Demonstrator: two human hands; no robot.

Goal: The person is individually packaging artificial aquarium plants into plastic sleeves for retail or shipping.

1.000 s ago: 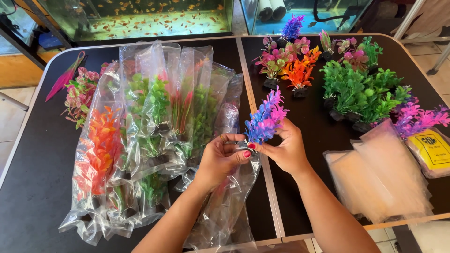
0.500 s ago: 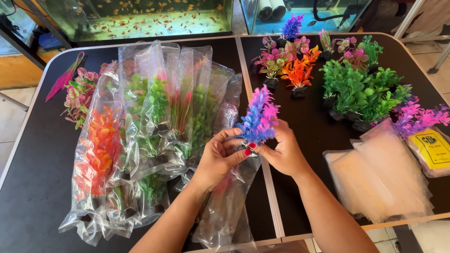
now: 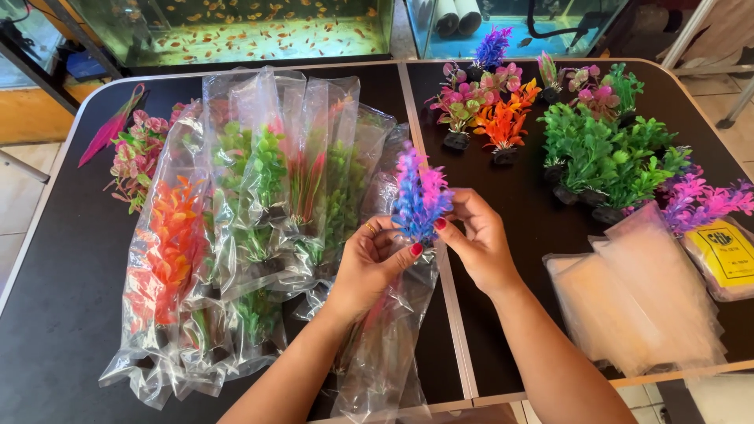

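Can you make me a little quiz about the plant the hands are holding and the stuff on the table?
1. What colours is the plastic plant held by the left hand and right hand?
2. True or false: the orange plant in a bag lies on the person's left.
3. Which stands beside the green plants: A a cup, B an orange plant?

Key: 1 blue and pink; 2 true; 3 B.

The blue-and-pink plastic plant (image 3: 420, 196) hides its base behind both thumbs. The clear bag (image 3: 385, 345) under it runs off the bottom edge. The fish tank (image 3: 259, 27) is cut off at the top, and the yellow packet (image 3: 726, 255) slips past the right edge.
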